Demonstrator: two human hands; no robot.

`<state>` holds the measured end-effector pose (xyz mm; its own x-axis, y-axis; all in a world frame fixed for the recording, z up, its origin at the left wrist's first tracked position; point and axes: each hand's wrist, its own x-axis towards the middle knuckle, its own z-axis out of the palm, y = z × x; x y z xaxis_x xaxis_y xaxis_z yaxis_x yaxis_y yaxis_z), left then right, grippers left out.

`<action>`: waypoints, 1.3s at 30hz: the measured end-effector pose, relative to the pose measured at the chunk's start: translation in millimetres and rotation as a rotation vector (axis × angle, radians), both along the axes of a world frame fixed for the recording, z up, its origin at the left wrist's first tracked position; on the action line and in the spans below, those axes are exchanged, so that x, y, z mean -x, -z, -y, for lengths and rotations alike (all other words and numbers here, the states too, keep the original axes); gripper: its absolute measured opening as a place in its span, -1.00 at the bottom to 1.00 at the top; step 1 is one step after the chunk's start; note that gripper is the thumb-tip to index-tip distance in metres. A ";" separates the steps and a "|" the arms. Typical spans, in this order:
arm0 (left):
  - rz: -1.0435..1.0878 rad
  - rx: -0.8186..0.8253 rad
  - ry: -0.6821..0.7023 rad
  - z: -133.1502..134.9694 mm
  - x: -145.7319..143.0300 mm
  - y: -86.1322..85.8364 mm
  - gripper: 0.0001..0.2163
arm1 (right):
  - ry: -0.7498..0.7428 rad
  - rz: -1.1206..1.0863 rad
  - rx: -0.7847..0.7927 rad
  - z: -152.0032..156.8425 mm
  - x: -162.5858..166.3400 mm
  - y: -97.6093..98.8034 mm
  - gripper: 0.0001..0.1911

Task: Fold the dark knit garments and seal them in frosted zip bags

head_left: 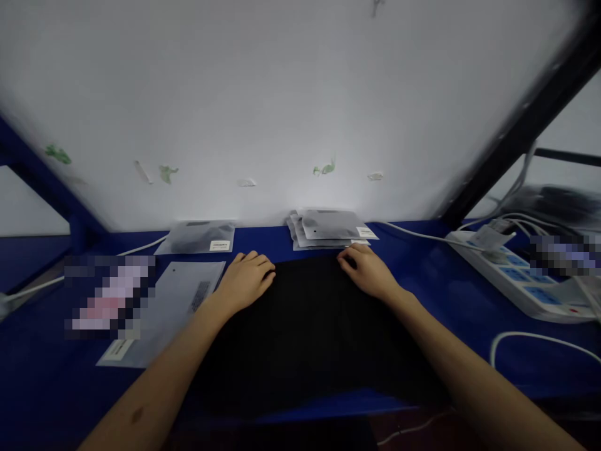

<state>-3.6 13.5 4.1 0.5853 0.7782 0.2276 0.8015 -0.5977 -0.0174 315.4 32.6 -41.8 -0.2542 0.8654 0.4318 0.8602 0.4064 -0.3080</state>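
Note:
A black cloth lies spread before me, running to the table's front edge. At its far left corner my left hand is closed, the thumb and curled fingers gripping the fabric. My right hand pinches the far right corner between thumb and fingers. Beside my left forearm is a flat grey plastic bag with a white label, partly covered by the arm. Just beyond my right hand sits a stack of similar bags.
Another labelled bag lies by the white wall. A pixelated object is on the left of the blue table. On the right are a white power strip with plugged-in cables and a looped white cable.

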 end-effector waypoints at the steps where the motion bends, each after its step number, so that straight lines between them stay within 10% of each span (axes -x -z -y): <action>1: 0.014 0.017 -0.014 -0.8 2.8 0.1 -0.76 | 0.015 -0.021 -0.008 -1.6 -3.5 3.8 -0.81; 39: 0.185 0.239 -0.138 0.0 5.1 6.1 -0.57 | 0.067 -0.195 0.073 9.2 -8.1 3.1 -0.81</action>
